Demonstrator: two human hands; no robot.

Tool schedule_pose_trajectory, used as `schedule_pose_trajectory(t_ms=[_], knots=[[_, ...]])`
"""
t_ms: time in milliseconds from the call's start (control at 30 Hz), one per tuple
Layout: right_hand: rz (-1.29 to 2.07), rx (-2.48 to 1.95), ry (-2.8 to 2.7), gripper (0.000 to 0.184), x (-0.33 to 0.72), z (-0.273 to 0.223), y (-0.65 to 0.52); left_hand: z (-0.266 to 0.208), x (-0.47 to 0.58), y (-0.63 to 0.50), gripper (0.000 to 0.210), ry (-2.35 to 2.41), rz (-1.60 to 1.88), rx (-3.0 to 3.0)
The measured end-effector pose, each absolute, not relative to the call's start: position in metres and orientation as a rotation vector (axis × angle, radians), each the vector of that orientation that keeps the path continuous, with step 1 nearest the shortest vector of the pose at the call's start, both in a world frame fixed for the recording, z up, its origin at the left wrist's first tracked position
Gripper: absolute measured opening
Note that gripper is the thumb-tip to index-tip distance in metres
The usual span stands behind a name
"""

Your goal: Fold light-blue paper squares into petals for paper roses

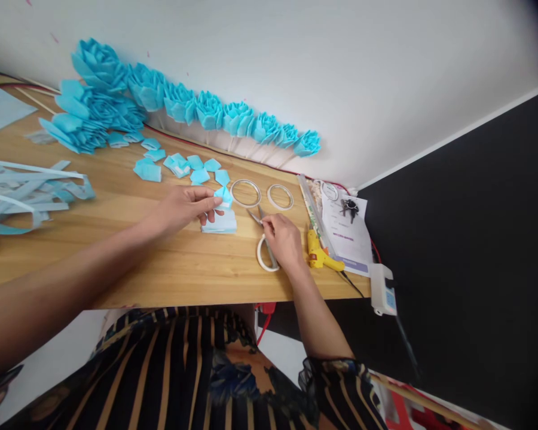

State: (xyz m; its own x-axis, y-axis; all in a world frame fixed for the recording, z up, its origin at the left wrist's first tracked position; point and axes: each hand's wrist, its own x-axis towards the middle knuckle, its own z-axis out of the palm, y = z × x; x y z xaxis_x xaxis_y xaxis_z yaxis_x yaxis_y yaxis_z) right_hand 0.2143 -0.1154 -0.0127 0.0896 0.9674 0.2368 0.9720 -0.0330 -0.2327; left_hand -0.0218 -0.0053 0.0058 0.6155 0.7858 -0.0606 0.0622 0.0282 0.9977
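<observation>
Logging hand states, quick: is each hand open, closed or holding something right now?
Left hand: closed, pinching a small blue piece.
Right hand: fingers on the scissors; a firm grip cannot be told.

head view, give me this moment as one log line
left hand grip: folded blue piece | right hand: at open scissors, hold unclear | nearby: yellow glue gun | along wall: blue flowers

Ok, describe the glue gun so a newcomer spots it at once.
At the right end of the table lies a white sheet. The glue gun lies between it and the right hand. Its yellow body stands out from the sheet and grey scissor blades.
</observation>
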Motion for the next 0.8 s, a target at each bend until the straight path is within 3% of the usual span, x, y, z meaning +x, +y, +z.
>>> schedule_pose_trajectory(t_ms=[367, 567, 800], knots=[[0.526, -1.777, -1.468, 0.020, 0.211, 0.006, -0.107, 0.012, -0.018, -0.011, 0.026, 0.802, 0.538, 1.357], [0.191, -1.498, -1.780, 0.019, 0.177, 0.037, -0.081, 0.018, -0.018, -0.011, 0.030, 0.830, 0.533, 1.373], [-0.236, -1.290, -2.017, 0.016, 0.163, 0.018, -0.069, 0.014, -0.018, -0.009, 0.034, 0.818, 0.575, 1.370]])
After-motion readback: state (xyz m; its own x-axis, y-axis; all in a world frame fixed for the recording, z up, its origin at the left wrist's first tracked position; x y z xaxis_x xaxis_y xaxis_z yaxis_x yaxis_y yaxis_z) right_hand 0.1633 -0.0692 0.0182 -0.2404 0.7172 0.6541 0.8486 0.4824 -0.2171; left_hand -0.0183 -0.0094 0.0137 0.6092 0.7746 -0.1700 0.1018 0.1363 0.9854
